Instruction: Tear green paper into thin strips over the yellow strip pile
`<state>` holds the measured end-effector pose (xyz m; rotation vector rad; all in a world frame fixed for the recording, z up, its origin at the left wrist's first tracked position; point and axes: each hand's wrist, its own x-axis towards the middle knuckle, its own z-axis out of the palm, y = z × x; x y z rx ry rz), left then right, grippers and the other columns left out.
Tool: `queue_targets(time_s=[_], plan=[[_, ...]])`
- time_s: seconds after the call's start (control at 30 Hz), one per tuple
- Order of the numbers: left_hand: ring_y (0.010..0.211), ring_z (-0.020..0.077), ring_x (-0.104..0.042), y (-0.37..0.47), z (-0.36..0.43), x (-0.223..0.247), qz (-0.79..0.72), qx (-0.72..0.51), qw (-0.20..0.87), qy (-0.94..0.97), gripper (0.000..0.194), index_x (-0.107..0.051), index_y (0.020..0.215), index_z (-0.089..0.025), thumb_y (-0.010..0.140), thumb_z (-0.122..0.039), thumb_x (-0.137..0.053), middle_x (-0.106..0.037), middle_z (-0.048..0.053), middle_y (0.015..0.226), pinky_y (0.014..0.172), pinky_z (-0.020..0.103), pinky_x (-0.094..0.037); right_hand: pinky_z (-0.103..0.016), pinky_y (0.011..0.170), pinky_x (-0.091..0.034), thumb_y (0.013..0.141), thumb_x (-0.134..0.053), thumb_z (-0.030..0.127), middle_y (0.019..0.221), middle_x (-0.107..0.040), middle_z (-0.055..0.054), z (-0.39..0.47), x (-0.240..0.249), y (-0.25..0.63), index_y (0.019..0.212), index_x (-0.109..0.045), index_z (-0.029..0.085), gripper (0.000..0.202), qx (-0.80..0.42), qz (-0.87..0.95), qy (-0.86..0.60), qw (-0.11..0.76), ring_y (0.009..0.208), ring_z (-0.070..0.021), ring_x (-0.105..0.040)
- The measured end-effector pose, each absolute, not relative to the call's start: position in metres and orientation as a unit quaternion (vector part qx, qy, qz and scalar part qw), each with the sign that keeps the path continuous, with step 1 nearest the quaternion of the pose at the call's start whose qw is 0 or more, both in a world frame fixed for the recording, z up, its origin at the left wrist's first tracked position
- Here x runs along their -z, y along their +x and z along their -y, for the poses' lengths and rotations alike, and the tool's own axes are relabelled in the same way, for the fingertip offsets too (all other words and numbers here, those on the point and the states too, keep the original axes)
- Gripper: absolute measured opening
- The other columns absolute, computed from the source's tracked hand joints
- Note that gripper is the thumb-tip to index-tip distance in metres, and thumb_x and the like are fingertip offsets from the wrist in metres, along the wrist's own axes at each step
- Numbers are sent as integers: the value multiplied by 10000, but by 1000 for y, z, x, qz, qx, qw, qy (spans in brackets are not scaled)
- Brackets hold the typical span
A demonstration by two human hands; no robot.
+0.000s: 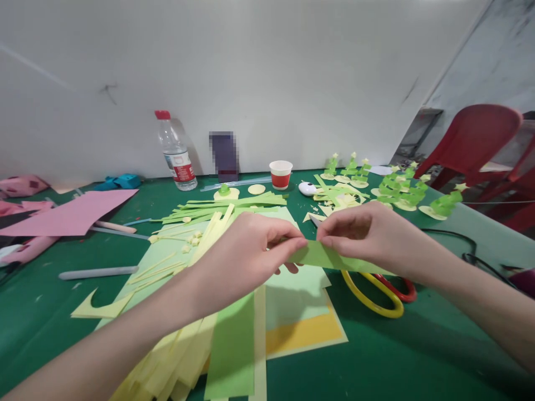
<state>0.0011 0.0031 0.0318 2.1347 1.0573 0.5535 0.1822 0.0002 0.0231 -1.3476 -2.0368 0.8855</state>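
A green paper strip (334,258) is stretched between my two hands above the table. My left hand (254,242) pinches its left end between thumb and fingers. Further along the same strip, my right hand (359,231) grips it with thumb and forefinger. Scissors with yellow and red handles (376,298) lie beneath the strip on the right, their blades partly hidden by my right hand. Below my left hand lie a wide green paper strip (232,351) and a fan of pale yellow strips (167,362).
Small green paper trees (401,189) with star tops stand at the back right. A paper cup (281,176), a water bottle (179,156) and a pixelated dark object (224,156) stand by the wall. Pink paper (75,211) lies left; paper scraps (340,195) lie back right.
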Motion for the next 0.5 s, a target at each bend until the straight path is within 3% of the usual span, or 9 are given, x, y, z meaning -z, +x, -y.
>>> queue_targets(time_s=[0.5], plan=[[509,99,-630,-16,-16,-48,-418,-231,328,815,190,-668,669,-167,789,-213,-529,-672,-24,578,460,137,-498,-207,384,-204,716,-494,238,489,-441,38,-4,-41,197,564,-550,164,178,-358,745,-535,178,405,-49,-308]])
